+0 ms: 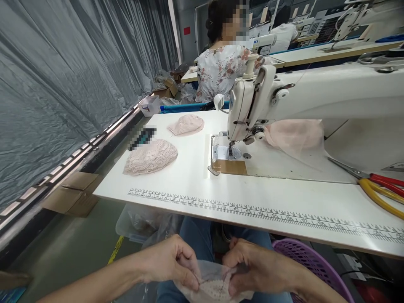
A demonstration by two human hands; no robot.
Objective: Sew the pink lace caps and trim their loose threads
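Observation:
Low over my lap, both hands pinch a pale, sheer piece of fabric with a lace part (215,290). My left hand (176,263) grips its left side between thumb and fingers. On the right side, my right hand (249,269) holds it the same way. The fabric's lower part runs out of view. Above my hands is the sewing table's front edge with a printed ruler (240,209). A white sewing machine (249,101) stands on the table, and two lace cup-shaped pieces, one nearer (151,158) and one farther (187,125), lie to its left.
Scissors (375,181) with red and yellow handles lie at the table's right. Peach fabric (295,134) rests under the machine arm. A purple basket (312,263) stands below right, a cardboard box (74,191) at left. A co-worker (221,63) sits ahead.

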